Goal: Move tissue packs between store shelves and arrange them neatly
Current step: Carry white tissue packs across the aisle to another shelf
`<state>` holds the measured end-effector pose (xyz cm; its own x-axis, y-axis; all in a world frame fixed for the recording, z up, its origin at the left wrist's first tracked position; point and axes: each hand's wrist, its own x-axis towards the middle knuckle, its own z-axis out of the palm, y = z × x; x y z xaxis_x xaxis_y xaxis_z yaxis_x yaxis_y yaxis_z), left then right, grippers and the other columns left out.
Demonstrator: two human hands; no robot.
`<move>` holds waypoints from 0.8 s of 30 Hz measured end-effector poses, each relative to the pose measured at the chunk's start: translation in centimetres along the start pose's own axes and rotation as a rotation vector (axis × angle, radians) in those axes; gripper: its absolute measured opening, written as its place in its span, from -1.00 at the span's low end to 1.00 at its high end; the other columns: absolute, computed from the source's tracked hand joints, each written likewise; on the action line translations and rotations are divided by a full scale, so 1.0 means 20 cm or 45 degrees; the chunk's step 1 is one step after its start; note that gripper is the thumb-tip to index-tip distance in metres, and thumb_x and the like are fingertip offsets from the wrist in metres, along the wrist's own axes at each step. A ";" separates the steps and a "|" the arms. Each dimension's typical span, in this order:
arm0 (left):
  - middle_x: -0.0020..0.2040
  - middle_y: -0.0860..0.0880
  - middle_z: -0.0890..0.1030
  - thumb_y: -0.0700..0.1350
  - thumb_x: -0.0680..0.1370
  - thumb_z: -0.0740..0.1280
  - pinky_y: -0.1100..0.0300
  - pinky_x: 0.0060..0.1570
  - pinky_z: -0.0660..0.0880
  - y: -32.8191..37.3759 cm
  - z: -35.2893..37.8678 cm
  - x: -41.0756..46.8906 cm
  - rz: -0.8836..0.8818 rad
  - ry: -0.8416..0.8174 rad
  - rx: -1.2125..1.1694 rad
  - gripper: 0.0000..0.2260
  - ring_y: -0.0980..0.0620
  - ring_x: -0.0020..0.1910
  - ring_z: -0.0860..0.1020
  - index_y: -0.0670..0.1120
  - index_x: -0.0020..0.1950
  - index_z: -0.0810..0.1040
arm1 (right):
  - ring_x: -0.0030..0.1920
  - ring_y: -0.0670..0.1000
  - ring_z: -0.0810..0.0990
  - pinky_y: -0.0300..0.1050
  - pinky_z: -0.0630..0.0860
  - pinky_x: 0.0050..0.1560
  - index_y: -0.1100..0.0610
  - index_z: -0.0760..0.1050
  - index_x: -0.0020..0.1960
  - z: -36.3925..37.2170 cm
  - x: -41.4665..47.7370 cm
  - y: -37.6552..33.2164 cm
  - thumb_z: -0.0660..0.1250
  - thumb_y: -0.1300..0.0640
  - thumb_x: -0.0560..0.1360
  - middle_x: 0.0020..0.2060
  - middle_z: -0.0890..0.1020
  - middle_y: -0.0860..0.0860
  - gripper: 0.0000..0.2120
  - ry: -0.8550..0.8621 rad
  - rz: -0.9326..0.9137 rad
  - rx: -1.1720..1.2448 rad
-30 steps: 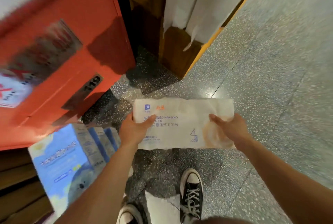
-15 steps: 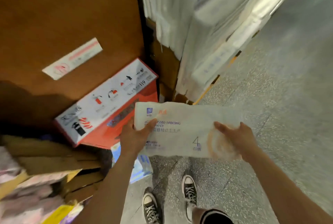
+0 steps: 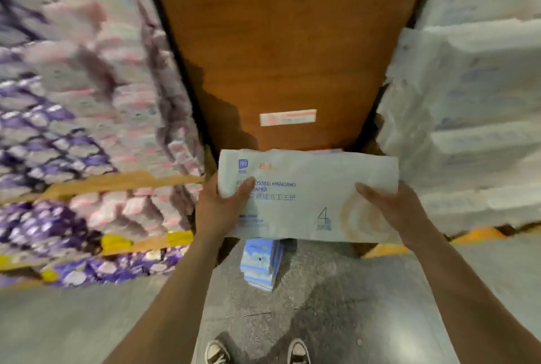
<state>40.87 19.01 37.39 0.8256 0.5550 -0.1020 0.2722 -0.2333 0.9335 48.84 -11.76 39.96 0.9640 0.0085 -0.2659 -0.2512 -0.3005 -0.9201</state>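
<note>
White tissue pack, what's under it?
Below the white tissue pack, held by the left hand and right hand, a blue pack stands on the grey floor. Its top is covered, so it cannot be seen.

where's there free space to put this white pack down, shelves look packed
The left hand and right hand grip the white pack. Bare grey floor lies below the purple packs, and again right of the right arm, below the white stacks. Crowded: both shelf sides look full, and a blue pack stands on the floor by the brown panel.
</note>
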 end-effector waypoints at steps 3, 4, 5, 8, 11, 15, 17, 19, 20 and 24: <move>-0.04 0.15 0.71 0.29 0.38 0.47 -0.05 0.05 0.63 -0.03 -0.31 -0.15 -0.029 0.241 -0.020 -0.61 0.15 -0.06 0.68 0.11 0.10 0.64 | 0.08 0.05 0.67 0.01 0.61 0.06 0.03 0.59 0.24 0.25 -0.04 -0.15 0.56 -0.03 0.42 0.06 0.71 -0.03 -0.57 -0.209 -0.098 0.007; -0.03 0.13 0.71 0.30 0.37 0.47 -0.06 0.04 0.63 -0.06 -0.42 -0.20 -0.048 0.318 -0.030 -0.59 0.13 -0.06 0.67 0.10 0.10 0.62 | 0.12 0.05 0.66 0.07 0.61 0.14 0.02 0.56 0.31 0.34 -0.07 -0.18 0.56 -0.06 0.42 0.12 0.70 -0.05 -0.50 -0.277 -0.117 -0.004; -0.02 0.13 0.70 0.31 0.37 0.47 -0.06 0.03 0.63 -0.09 -0.53 -0.26 -0.069 0.392 -0.035 -0.57 0.12 -0.05 0.67 0.10 0.11 0.61 | 0.14 0.04 0.66 0.12 0.60 0.20 0.00 0.56 0.33 0.44 -0.11 -0.22 0.55 -0.07 0.42 0.14 0.70 -0.06 -0.49 -0.346 -0.151 -0.011; -0.02 0.12 0.71 0.35 0.36 0.45 -0.08 -0.02 0.64 -0.21 -0.88 -0.48 -0.110 0.587 -0.058 -0.53 0.11 -0.06 0.68 0.11 0.14 0.60 | 0.11 0.03 0.70 0.19 0.59 0.23 -0.03 0.62 0.24 0.76 -0.28 -0.31 0.56 -0.08 0.41 0.07 0.73 -0.08 -0.57 -0.564 -0.241 -0.051; -0.05 0.13 0.71 0.27 0.41 0.48 -0.07 -0.03 0.65 -0.33 -1.26 -0.77 -0.154 0.797 -0.082 -0.61 0.13 -0.09 0.68 0.10 0.13 0.61 | 0.03 0.04 0.73 0.18 0.61 0.19 0.02 0.66 0.14 1.12 -0.55 -0.37 0.58 -0.07 0.35 -0.01 0.76 -0.06 -0.60 -0.750 -0.319 -0.053; -0.04 0.11 0.71 0.13 0.45 0.52 -0.05 -0.01 0.63 -0.53 -1.75 -1.21 -0.210 1.081 -0.105 -0.70 0.14 -0.08 0.66 0.06 0.12 0.63 | -0.01 0.05 0.74 0.07 0.62 0.13 0.05 0.66 0.10 1.62 -1.04 -0.41 0.57 0.02 0.39 -0.06 0.76 -0.03 -0.69 -0.992 -0.383 -0.060; -0.04 0.09 0.70 0.16 0.42 0.54 -0.08 0.01 0.63 -0.64 -2.02 -1.47 -0.274 1.190 -0.105 -0.67 0.10 -0.08 0.67 0.05 0.09 0.62 | -0.02 0.03 0.74 0.02 0.63 0.08 0.07 0.66 0.10 1.86 -1.32 -0.40 0.54 0.08 0.45 -0.08 0.76 -0.04 -0.75 -1.109 -0.411 -0.063; -0.02 0.08 0.70 0.26 0.33 0.51 -0.10 0.03 0.62 -0.73 -2.28 -1.73 -0.329 1.319 -0.114 -0.55 0.03 -0.04 0.67 0.06 0.11 0.60 | -0.05 0.02 0.74 0.00 0.62 0.04 0.05 0.65 0.09 2.09 -1.63 -0.37 0.53 0.08 0.47 -0.08 0.76 -0.05 -0.78 -1.235 -0.420 -0.069; 0.01 0.08 0.69 0.30 0.30 0.49 -0.10 0.05 0.61 -0.77 -2.40 -1.86 -0.354 1.388 -0.099 -0.49 0.01 -0.01 0.67 0.08 0.14 0.59 | -0.05 0.03 0.74 0.01 0.63 0.05 0.06 0.65 0.09 2.21 -1.78 -0.36 0.53 0.08 0.47 -0.08 0.76 -0.03 -0.79 -1.297 -0.425 -0.072; 0.04 0.12 0.65 0.19 0.41 0.53 0.02 0.08 0.58 -0.92 -2.84 -2.35 -0.441 1.579 -0.061 -0.57 0.04 0.03 0.63 0.10 0.21 0.56 | -0.17 -0.01 0.75 -0.16 0.66 -0.23 0.17 0.66 0.06 2.62 -2.37 -0.33 0.51 0.13 0.49 -0.15 0.76 0.02 -0.81 -1.496 -0.457 -0.127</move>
<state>-30.96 42.52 44.49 -0.2997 0.9538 0.0213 0.3397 0.0858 0.9366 0.28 39.77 43.47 0.2998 0.9425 -0.1476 0.0690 -0.1757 -0.9820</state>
